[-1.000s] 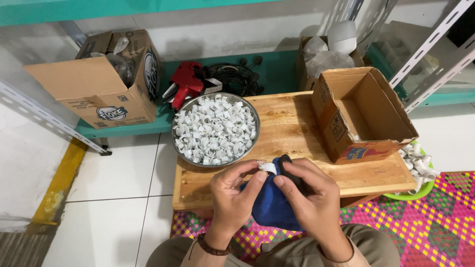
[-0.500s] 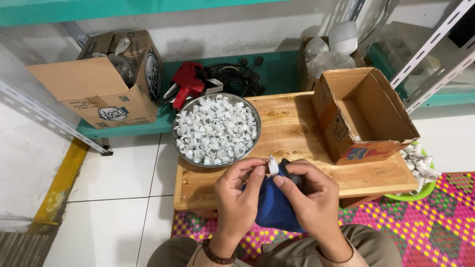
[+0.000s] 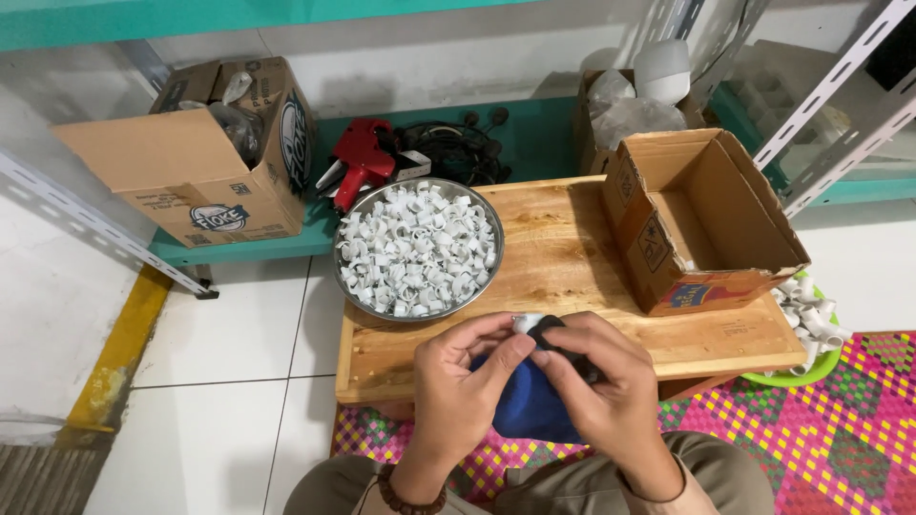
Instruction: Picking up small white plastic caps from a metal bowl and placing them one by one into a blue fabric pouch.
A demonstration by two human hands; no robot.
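Most of the small white piece (image 3: pixel 526 322) is hidden between the fingertips, so its shape cannot be made out; a dark part (image 3: pixel 546 331) pressed against it is also largely covered. The blue cloth (image 3: pixel 526 408) beneath is half hidden by both palms. The left hand (image 3: pixel 465 381) curls upward, thumb and forefinger pinched on the white piece. The right hand (image 3: pixel 601 391) arches over from 3 o'clock, fingers closed on the dark part. Both hover at the near edge of the wooden desk (image 3: pixel 563 257), with the metal bowl of white rings (image 3: pixel 418 249) at 11 o'clock.
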